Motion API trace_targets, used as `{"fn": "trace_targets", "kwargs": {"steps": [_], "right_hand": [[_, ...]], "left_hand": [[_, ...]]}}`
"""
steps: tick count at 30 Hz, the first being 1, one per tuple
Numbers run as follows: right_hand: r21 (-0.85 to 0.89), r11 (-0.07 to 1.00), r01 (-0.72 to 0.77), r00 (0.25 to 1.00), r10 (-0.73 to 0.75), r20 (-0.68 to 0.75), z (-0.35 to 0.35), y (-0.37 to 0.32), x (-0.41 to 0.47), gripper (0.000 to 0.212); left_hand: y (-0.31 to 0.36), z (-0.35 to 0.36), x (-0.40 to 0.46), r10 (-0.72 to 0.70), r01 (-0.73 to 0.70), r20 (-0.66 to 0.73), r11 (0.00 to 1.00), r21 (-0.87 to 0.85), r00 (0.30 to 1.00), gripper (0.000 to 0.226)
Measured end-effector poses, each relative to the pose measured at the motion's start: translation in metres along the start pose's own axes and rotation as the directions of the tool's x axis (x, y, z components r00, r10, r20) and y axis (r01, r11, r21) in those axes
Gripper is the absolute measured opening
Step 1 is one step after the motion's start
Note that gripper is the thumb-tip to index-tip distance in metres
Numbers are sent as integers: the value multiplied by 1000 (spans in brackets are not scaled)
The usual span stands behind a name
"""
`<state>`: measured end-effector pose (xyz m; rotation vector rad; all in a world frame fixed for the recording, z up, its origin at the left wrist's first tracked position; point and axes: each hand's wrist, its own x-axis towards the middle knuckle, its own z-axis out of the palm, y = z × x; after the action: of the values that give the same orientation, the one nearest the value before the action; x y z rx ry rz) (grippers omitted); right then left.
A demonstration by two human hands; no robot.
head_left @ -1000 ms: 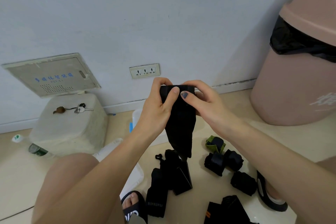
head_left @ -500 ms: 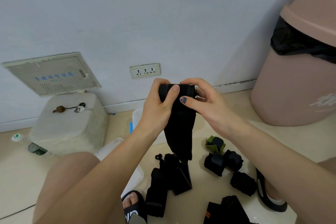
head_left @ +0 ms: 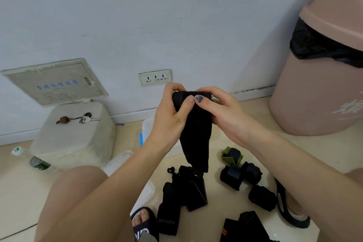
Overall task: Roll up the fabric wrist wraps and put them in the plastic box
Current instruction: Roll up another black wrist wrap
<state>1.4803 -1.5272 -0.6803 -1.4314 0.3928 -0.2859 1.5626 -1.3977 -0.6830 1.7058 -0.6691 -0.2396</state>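
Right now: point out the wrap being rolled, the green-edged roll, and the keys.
held wrist wrap (head_left: 195, 133), head view, middle of the hanging black strip.
green-edged roll (head_left: 231, 156), head view, its dark top face.
keys (head_left: 85, 119), head view, the silver key head.

1. Bare floor (head_left: 245, 139) below the raised hands, toward the wall.
2. Crowded nearer in: unrolled black wraps (head_left: 182, 196) lying centre, rolled wraps (head_left: 243, 179) just right of them.
3. Blocked right by the pink bin (head_left: 314, 92).
4. Blocked left by the white block (head_left: 74, 139); plastic box (head_left: 146, 129) between block and hands.
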Motion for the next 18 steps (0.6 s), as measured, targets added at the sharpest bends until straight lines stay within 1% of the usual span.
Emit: {"fn": "trace_targets", "kwargs": {"steps": [2,4,7,10,14,18], "right_hand": [[23,1000,14,1000,-14,-1,0,0,-2,20],[11,999,38,999,-38,-4,0,2,-2,19],[-26,997,70,997,-70,-22,-1,1,-2,21],[-17,997,77,997,-77,-23,-2,1,-1,24],[16,998,63,998,-63,-11,-4,2,-1,28],[84,996,-38,999,38,0,0,2,1,32]], "left_hand": [[1,0,-1,8,-7,-26,1000,15,1000,3],[0,1,-2,-10,11,-32,999,35,999,16],[-1,0,-1,-110,110,-14,993,52,994,29],[-1,-1,1,-185,186,30,983,-2,982,35],[0,-3,1,-187,190,65,981,-48,980,23],[-1,-7,2,-158,167,101,982,-87,982,6]]}}
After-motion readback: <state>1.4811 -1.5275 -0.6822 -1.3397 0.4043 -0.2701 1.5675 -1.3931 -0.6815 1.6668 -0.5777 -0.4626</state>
